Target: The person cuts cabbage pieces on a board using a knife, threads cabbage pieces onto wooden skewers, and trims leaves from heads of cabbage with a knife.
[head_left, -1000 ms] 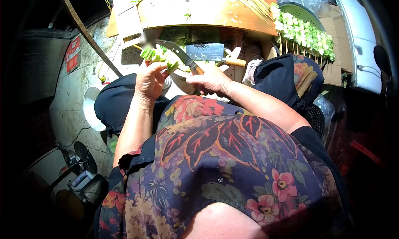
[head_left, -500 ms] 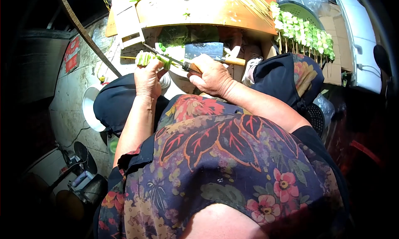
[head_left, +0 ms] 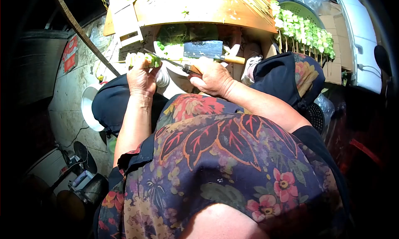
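My left hand (head_left: 140, 79) is closed round a skewer of pale green vegetable pieces (head_left: 142, 60), its thin stick pointing left. My right hand (head_left: 213, 77) grips the wooden handle of a curved knife (head_left: 172, 63), whose dark blade points up and left toward the skewered pieces. Whether the blade touches them I cannot tell. Beyond my hands, a cleaver (head_left: 203, 49) with a wooden handle lies over a basin (head_left: 168, 75) that holds green leaves.
An orange board (head_left: 178, 10) bears bare sticks (head_left: 251, 4). Finished-looking vegetable skewers (head_left: 301, 31) lie at a green colander (head_left: 301, 9) on the right. A white bucket (head_left: 88, 108) stands left of my knee, and a white frame (head_left: 126, 23) leans at the board's left end.
My left hand has moved a little left with the skewer, which has turned from slanting to nearly level. The knife in my right hand has swung from a steeper slant to a flatter one.
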A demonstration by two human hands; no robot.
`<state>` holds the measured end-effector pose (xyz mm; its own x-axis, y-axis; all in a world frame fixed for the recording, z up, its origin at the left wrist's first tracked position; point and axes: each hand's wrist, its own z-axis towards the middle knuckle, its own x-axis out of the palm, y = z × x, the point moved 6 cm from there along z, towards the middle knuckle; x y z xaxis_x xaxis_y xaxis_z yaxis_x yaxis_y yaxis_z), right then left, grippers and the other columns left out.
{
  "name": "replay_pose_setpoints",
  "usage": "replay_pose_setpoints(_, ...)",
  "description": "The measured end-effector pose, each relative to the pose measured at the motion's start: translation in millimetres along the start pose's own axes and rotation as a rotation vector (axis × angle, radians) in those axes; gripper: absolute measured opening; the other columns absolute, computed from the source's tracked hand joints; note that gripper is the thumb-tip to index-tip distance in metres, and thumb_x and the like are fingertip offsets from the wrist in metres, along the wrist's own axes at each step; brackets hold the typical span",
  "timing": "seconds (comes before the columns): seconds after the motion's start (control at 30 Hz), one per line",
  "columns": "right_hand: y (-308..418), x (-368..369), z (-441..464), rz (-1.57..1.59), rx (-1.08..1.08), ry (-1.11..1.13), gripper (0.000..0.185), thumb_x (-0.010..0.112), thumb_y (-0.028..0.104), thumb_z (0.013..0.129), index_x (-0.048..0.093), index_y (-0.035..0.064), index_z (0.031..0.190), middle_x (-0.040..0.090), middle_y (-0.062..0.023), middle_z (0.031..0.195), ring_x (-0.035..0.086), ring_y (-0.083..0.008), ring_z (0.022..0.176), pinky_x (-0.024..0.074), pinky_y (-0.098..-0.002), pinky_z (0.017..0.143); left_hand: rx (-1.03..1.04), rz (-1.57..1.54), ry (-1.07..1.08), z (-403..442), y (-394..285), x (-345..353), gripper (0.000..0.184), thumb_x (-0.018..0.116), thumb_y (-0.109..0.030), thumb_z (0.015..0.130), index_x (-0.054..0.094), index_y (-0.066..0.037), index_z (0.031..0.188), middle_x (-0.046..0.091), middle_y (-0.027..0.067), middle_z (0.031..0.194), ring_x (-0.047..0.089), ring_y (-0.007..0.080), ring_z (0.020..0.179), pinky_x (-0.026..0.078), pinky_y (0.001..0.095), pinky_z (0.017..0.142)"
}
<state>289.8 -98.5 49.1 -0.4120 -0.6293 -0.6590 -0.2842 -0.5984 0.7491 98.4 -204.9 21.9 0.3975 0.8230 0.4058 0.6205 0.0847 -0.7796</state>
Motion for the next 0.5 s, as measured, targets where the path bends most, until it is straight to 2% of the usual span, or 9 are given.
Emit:
replay_pose_setpoints(0.1,2,0,1,0.039,-0.022,-0.004,0.038,0.061,0.023,0.077,0.057,0.0076,0.112,0.057,-0.0171,0.094,0.058,-0.0345,0.087,0.0475,-0.0418,0.079,0.030,0.020,-0.017,-8,-5,6,0.011,0.060,-0.006,0.085,0.054,-0.009,0.094,0.056,0.0037,0.086,0.059,0.0191,0.081,0.055,0.0447,0.075)
replay_pose_setpoints(0.2,3,0,2,0.062,-0.021,-0.012,0.037,0.060,0.024,0.078,0.057,0.0066,0.111,0.059,-0.0185,0.095,0.059,-0.0351,0.089,0.0475,-0.0424,0.080,0.083,0.113,0.076,-15,-5,17,0.020,0.059,0.001,0.077,0.056,-0.007,0.095,0.058,0.0029,0.086,0.061,0.0173,0.080,0.055,0.0392,0.075)
replay_pose_setpoints(0.33,-5,4,3,0.024,0.088,0.045,0.034,0.060,0.025,0.079,0.059,0.0042,0.106,0.060,-0.0193,0.093,0.059,-0.0361,0.089,0.0478,-0.0428,0.080,0.027,0.202,0.183,-34,5,39,0.021,0.059,0.002,0.075,0.056,-0.001,0.096,0.060,0.0061,0.089,0.063,0.0183,0.081,0.055,0.0371,0.078)
replay_pose_setpoints(0.5,-12,3,4,0.013,0.090,-0.029,0.032,0.061,0.027,0.079,0.059,0.0022,0.098,0.061,-0.0193,0.089,0.059,-0.0366,0.087,0.0480,-0.0424,0.078,0.027,0.247,0.241,-32,15,43,0.025,0.058,0.005,0.073,0.056,-0.001,0.097,0.060,0.0057,0.091,0.063,0.0176,0.083,0.052,0.0324,0.078)
